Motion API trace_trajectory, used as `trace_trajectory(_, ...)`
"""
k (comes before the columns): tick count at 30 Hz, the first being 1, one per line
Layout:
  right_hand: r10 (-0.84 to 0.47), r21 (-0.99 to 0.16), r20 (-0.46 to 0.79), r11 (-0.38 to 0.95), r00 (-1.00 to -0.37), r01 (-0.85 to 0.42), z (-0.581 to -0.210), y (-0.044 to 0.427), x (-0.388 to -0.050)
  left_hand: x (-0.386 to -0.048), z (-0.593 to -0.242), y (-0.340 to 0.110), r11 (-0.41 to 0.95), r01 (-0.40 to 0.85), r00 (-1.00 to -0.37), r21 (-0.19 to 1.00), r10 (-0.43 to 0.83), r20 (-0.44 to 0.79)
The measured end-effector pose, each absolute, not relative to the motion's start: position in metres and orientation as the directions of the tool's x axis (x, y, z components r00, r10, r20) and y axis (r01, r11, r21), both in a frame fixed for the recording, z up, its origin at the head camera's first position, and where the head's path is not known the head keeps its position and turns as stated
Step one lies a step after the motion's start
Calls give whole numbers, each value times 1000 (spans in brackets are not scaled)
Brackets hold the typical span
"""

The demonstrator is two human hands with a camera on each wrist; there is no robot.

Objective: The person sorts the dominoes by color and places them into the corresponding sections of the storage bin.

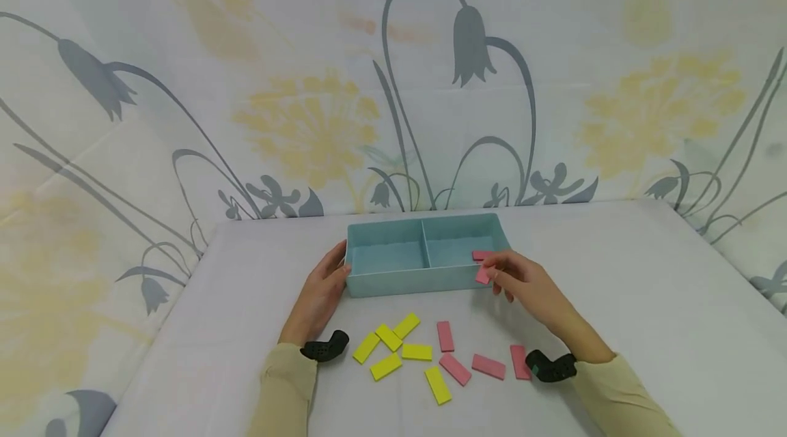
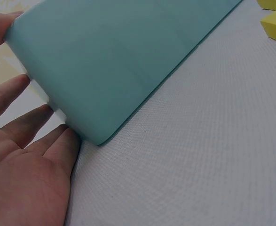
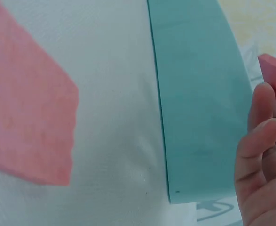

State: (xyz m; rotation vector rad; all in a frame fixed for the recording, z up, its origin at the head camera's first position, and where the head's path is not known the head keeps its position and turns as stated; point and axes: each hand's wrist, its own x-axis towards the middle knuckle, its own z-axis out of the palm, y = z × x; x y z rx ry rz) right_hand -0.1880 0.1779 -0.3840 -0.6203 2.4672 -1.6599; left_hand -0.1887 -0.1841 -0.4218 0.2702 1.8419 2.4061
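My left hand (image 1: 322, 293) grips the left end of a light blue two-compartment box (image 1: 393, 283). In the left wrist view, fingertips touch the end wall (image 2: 67, 89) while the thumb reaches the rim at the corner. Over the front wall of the right compartment, my right hand (image 1: 522, 283) pinches a pink rectangular block (image 1: 483, 275) between thumb and fingers. The right wrist view shows this pink block (image 3: 273, 73) raised at the fingertips, near the box's rim. Another pink block (image 1: 481, 255) lies inside the right compartment; the left compartment holds nothing visible.
Several yellow blocks (image 1: 417, 352) lie scattered on the white cloth in front of the box, two of them touching or overlapping. To their right are several pink blocks (image 1: 488, 367), one (image 1: 520, 362) beside the right wrist camera. A floral cloth (image 1: 307, 116) hangs behind the table.
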Motion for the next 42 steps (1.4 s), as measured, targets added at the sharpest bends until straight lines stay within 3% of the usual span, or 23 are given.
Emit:
trace_trajectory(16, -259, -936, 137, 284, -956, -210, -387, 182, -190, -189, -421, -183, -254, 20, -982, 967, 178, 68)
trace_trajectory(29, -259, -938, 146, 271, -955, -217, -390, 179, -191, -183, -411, -181, -241, 10, -980, 971, 189, 57)
trace_trajectory(42, -356, -923, 175, 264, -918, -278, -391, 173, -190, -181, -405, -180, -218, 5, -980, 976, 195, 49)
